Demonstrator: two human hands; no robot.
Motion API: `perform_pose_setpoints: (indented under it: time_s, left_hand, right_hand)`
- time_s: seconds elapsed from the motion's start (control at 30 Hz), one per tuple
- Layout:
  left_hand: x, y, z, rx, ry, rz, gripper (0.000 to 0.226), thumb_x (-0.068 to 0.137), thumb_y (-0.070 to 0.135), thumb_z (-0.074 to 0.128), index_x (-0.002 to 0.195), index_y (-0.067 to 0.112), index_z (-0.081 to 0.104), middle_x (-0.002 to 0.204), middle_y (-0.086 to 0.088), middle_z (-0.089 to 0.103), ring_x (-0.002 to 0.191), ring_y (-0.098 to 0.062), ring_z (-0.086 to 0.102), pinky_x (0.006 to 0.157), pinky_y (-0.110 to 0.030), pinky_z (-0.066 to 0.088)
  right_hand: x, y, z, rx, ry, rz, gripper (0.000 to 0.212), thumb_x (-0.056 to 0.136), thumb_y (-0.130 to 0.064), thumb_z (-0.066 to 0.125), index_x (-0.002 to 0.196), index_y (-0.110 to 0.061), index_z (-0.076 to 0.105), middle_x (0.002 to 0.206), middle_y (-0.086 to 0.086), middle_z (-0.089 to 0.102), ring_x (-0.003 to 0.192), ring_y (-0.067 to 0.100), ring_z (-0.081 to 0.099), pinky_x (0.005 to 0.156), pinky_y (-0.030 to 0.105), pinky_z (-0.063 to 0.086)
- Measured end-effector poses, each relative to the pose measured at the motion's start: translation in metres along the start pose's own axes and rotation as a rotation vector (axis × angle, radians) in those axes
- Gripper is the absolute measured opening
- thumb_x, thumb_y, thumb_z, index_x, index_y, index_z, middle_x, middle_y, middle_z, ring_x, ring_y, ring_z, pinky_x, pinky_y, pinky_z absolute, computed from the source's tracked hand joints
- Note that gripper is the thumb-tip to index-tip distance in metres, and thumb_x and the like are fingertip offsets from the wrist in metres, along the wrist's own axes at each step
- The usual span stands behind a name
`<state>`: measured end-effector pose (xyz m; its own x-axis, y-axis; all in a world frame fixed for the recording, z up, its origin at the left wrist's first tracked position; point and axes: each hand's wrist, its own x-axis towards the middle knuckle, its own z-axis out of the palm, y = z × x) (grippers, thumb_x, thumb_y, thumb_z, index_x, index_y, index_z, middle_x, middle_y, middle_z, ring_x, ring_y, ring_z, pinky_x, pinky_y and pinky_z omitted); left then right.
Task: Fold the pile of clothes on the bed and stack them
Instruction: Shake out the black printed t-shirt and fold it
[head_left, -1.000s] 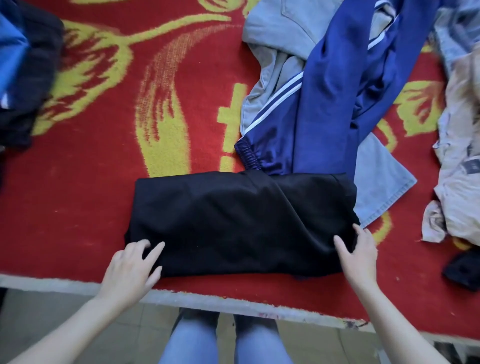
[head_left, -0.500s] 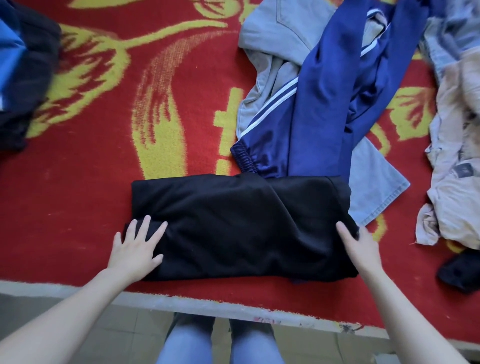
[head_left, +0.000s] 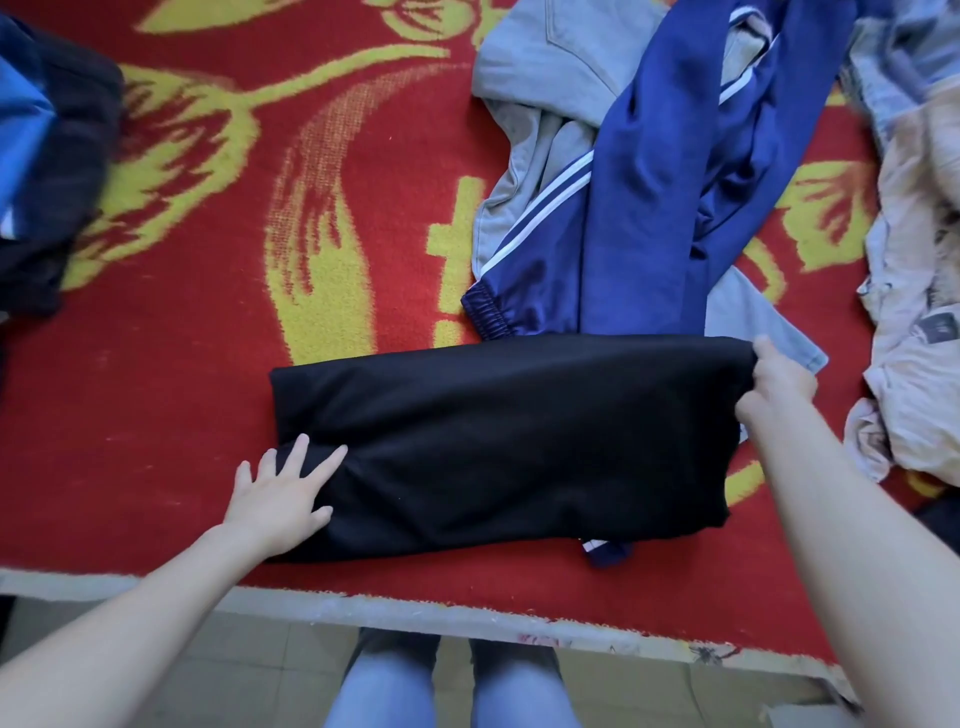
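Right hand (head_left: 779, 387) risen, gripping black garment (head_left: 498, 441) far corner, left hand (head_left: 280, 499) flat on it

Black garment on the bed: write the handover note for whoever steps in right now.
Left hand: open, flat on the black garment's near-left corner.
Right hand: grip shut on its far-right corner, lifted.
Done: garment partly folded into a band near the bed edge; a dark stack sits far left.
Left: finish this fold, stack it, then fold the blue track pants, grey jeans and pale clothes.
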<state>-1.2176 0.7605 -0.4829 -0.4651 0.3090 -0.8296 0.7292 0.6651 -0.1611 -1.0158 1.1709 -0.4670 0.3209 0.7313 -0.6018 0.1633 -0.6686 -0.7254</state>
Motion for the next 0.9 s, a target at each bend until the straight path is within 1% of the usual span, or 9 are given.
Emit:
perform_pose_setpoints:
  time_s: [0.07,0.13,0.3,0.43,0.53,0.6,0.7,0.8,0.9]
  left_hand:
    - [0.003,0.002,0.000,-0.030,-0.017,-0.012,0.067,0.096,0.048,0.034,0.145,0.043,-0.012,0.157,-0.005,-0.012,0.143,-0.035,0.003,0.114,-0.047,0.012]
    - [0.004,0.004,0.001,-0.046,-0.012,-0.024,0.067,0.095,0.048,0.034,0.145,0.043,-0.011,0.157,-0.006,-0.013,0.143,-0.036,0.002,0.114,-0.046,0.013]
    - [0.001,0.006,0.007,-0.029,0.032,-0.035,0.067,0.096,0.048,0.032,0.145,0.042,-0.013,0.157,-0.006,-0.014,0.143,-0.037,-0.004,0.114,-0.047,0.010]
    - [0.000,0.011,0.009,0.002,0.078,-0.050,0.069,0.095,0.047,0.034,0.146,0.039,-0.011,0.157,-0.009,-0.011,0.143,-0.036,-0.006,0.114,-0.048,0.009]
    - [-0.002,0.014,0.009,0.015,0.090,-0.062,0.070,0.095,0.046,0.034,0.147,0.037,-0.011,0.157,-0.011,-0.010,0.143,-0.035,-0.006,0.114,-0.048,0.010]
    - [-0.002,0.015,0.010,0.022,0.096,-0.067,0.070,0.095,0.046,0.035,0.147,0.036,-0.011,0.157,-0.011,-0.009,0.143,-0.035,-0.005,0.114,-0.048,0.010]
    - [-0.003,0.017,0.009,0.022,0.104,-0.072,0.071,0.094,0.046,0.035,0.147,0.035,-0.011,0.157,-0.012,-0.009,0.143,-0.036,-0.005,0.114,-0.047,0.011]
    - [-0.004,0.019,0.009,0.013,0.099,-0.073,0.072,0.094,0.046,0.036,0.147,0.034,-0.011,0.157,-0.012,-0.009,0.143,-0.036,-0.005,0.114,-0.047,0.011]
    - [-0.005,0.018,0.008,0.006,0.098,-0.069,0.072,0.094,0.045,0.036,0.147,0.035,-0.010,0.157,-0.012,-0.009,0.143,-0.036,-0.005,0.114,-0.047,0.010]
  right_hand:
    - [0.007,0.011,-0.011,-0.078,-0.130,0.108,0.014,0.088,-0.020,0.060,0.077,-0.020,0.052,0.077,-0.007,0.049,0.069,0.008,0.050,0.056,0.025,0.044]
    - [0.007,0.024,-0.022,-0.323,-0.251,-0.002,0.006,0.092,-0.029,0.053,0.098,-0.026,0.052,0.095,-0.007,0.049,0.080,0.007,0.048,0.070,0.027,0.043]
    - [-0.006,0.062,-0.061,-0.539,-0.356,-0.270,0.057,0.096,-0.035,0.046,0.145,-0.012,0.027,0.137,-0.003,0.040,0.125,0.012,0.040,0.105,0.028,0.028]
    - [-0.019,0.095,-0.080,-0.693,-0.412,-0.349,0.067,0.081,-0.031,0.068,0.138,-0.019,0.034,0.137,0.002,0.044,0.125,0.020,0.043,0.107,0.042,0.034]
    - [-0.034,0.101,-0.076,-1.018,-0.096,-0.477,0.081,0.079,-0.032,0.070,0.145,-0.010,0.027,0.147,0.017,0.032,0.135,0.035,0.026,0.106,0.051,0.027]
    - [-0.049,0.108,-0.072,-1.085,-0.035,-0.856,0.063,0.081,-0.022,0.064,0.137,-0.005,0.040,0.138,0.027,0.038,0.129,0.042,0.033,0.099,0.053,0.034]
    - [-0.071,0.132,-0.063,-1.195,-0.250,-1.305,0.049,0.078,-0.032,0.048,0.122,-0.011,0.051,0.128,0.027,0.049,0.120,0.040,0.039,0.088,0.048,0.045]
    - [-0.079,0.154,-0.054,-1.517,-0.488,-1.205,0.058,0.076,-0.048,0.041,0.122,-0.019,0.060,0.131,0.021,0.053,0.121,0.036,0.044,0.082,0.053,0.050]
    - [-0.076,0.155,-0.051,-1.616,-0.544,-1.110,0.058,0.076,-0.051,0.041,0.118,-0.018,0.065,0.127,0.018,0.058,0.113,0.037,0.058,0.078,0.056,0.050]
